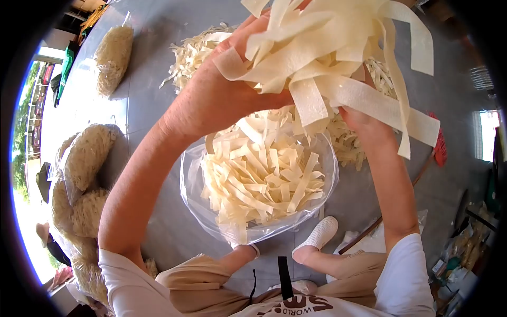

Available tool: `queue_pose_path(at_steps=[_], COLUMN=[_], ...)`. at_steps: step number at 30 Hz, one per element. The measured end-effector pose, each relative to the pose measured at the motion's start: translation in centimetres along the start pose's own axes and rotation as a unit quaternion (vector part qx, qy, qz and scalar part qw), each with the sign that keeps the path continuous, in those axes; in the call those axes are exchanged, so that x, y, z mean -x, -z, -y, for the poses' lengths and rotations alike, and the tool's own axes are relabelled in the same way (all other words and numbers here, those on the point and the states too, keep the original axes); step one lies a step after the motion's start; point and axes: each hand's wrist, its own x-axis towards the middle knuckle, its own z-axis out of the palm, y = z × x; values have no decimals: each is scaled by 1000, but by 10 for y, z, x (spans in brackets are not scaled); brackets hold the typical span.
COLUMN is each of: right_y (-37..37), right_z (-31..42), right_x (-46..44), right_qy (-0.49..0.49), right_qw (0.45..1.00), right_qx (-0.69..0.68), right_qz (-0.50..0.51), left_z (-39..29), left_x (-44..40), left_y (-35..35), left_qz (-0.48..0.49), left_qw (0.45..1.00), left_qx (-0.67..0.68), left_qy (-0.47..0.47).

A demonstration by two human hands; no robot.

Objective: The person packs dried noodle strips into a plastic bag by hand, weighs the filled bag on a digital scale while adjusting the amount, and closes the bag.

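Observation:
Both my hands are raised at the top of the view around a big bundle of flat, cream-coloured strips (317, 53). My left hand (227, 84) is wrapped round the bundle's left side, its fingers partly covered by strips. On the right side, my right hand (359, 113) is mostly hidden behind the bundle, and its fingers cannot be seen. Several long strips hang down over the right wrist. Below the hands, a clear plastic bag (186, 182) stands open on the floor, with many similar strips (264, 174) inside.
A loose heap of strips (193, 55) lies on the grey floor (153, 68) beyond the bag. Filled clear bags (113, 58) lie at the left. My shoes (322, 232) are close to the open bag. A stick with a red end (439, 148) lies at the right.

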Motion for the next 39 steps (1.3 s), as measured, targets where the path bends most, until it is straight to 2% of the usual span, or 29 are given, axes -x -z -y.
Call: queue_pose_path(at_steps=[2,6,8,11,12,13,14,15,18,19,20,21,22,24,25,26,27,28,29,31,32,33,34,36,37,38,39], right_y=[-9,-26,-36,-50,-78,-98,-105,-108,-118,-114,-110,-115,-112,-89,-85,-80,-76,-81,-86,-88,-83,-81,-80,-67,-60,-55,-50], right_z=[-1,7,15,39,66,84,85,79,37,13,-7,-17,-32,-56,-56,-57,-57,-41,-23,-13,-12,-7,-3,2,4,3,3], right_x=[0,0,3,18,38,56,68,79,104,106,109,120,134,145,143,142,146,151,151,150,150,148,148,141,137,135,133], right_qy=[3,10,16,67,46,24,34,-7,137,178,137,80,83,104,109,99,85,78,46,18,19,47,75,108,142,140,111], right_qw=[1000,998,997,991,992,992,991,994,977,953,957,963,963,908,905,877,844,843,817,749,748,756,763,765,766,768,800], right_qx=[-8,-7,-11,69,31,-4,-6,39,144,239,249,257,257,393,396,452,507,511,549,638,639,626,613,608,601,599,579], right_qz=[20,63,79,97,109,123,128,98,81,48,52,22,26,105,109,130,150,151,168,179,177,184,192,185,178,180,114], left_z=[5,-9,-29,-46,-56,-73,-83,-85,-62,-41,-19,-3,6,17,17,18,6,-4,-7,-27,-32,-30,-28,-28,-25,-19,-13], left_x=[9,11,10,16,19,30,39,53,98,113,128,144,163,198,204,207,208,210,210,201,198,199,200,201,205,209,215], left_y=[-4,-4,1,3,5,3,1,-3,-16,-23,-30,-38,-46,-55,-53,-54,-55,-59,-56,-47,-43,-43,-40,-32,-30,-25,-21], left_qz=[7,12,32,24,28,21,21,19,19,25,29,20,15,107,171,167,156,150,94,73,53,-46,-45,-121,-201,-225,-260], left_qw=[999,1000,996,999,999,995,998,998,1000,992,973,977,981,950,927,928,915,897,911,914,914,935,936,922,916,904,891], left_qx=[22,4,28,22,26,64,33,33,-20,-119,-219,-207,-189,-288,-310,-309,-323,-334,-293,-267,-243,-258,-257,-242,-252,-256,-265], left_qy=[38,26,75,18,-7,67,50,50,-7,-41,-70,-53,-33,55,123,123,186,248,274,296,321,238,237,276,240,259,261])
